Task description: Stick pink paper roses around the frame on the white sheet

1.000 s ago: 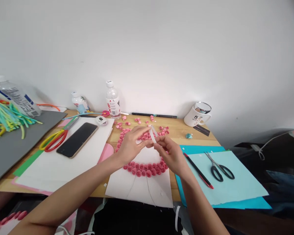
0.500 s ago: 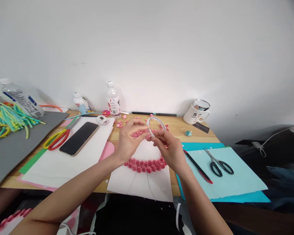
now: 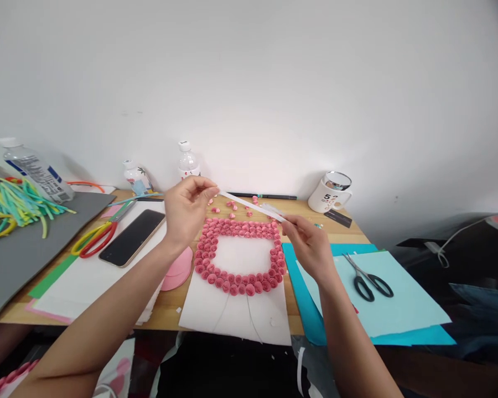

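A narrow white strip of tape is stretched between my two hands, slanting down to the right above the table. Its left end is pinched by my left hand, thumb against fingers. My right hand grips the other end; whether the rest of the roll is inside it I cannot tell. Below lies a white sheet of paper with thin pencil-like lines near its bottom. Rolled pink paper roses form a closed band on it around a bare white middle.
Loose pink roses and a black pen lie behind. At left are a phone, scissors, pink paper circles and bottles. Black scissors rest on blue paper; a mug stands at back right.
The white tape, seen as a ring between both hands before, is now a straight strip. My left hand has moved left and up, my right hand right, uncovering the roses.
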`<state>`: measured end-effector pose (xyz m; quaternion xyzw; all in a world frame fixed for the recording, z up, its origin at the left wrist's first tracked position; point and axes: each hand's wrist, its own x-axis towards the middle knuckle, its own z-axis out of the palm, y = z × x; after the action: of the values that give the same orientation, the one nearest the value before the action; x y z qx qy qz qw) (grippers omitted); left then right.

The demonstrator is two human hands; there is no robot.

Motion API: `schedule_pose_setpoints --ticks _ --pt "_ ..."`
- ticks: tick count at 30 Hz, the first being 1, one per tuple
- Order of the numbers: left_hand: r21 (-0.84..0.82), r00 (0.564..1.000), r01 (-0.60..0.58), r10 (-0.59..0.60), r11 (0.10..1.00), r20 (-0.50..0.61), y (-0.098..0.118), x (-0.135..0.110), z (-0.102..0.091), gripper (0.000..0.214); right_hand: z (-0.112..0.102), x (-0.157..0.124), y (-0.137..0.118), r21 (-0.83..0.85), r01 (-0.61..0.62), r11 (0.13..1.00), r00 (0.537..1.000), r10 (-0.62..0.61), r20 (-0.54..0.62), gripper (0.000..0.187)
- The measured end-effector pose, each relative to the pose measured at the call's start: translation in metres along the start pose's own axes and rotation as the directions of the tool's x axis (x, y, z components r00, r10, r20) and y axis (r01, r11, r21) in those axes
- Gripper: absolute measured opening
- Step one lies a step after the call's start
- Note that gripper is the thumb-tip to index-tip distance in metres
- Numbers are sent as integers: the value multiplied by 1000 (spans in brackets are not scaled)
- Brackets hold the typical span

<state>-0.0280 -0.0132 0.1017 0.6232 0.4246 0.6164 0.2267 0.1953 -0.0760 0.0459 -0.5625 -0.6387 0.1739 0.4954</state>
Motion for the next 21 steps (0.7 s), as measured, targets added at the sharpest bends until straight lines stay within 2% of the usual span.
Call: schedule_pose_setpoints --ticks 3,6,11,14,17,21 --pt "-69 1000 20 -21 997 -16 -9 -1 -9 14 -2 -6 8 -13 -19 1000 996 17 -92 24" --pt "-118 996 84 -80 989 43 -20 -10 -11 30 -1 -10 12 1 -10 1000 983 10 -185 19" --pt "-107 978 207 -205 973 31 -30 -29 -9 26 2 -16 13 -26 -40 999 963 32 -267 16" --pt "-101 969 243 -237 965 71 -29 -37 -8 25 1 -18 10 5 -115 993 944 111 -312 18" --pt "-89 968 244 -237 966 86 -23 -43 -7 21 2 -20 9 25 -154 988 915 152 -374 22" --pt "-85 987 159 -157 984 34 -10 -45 -7 15 5 -23 16 -61 -85 994 941 60 -334 20"
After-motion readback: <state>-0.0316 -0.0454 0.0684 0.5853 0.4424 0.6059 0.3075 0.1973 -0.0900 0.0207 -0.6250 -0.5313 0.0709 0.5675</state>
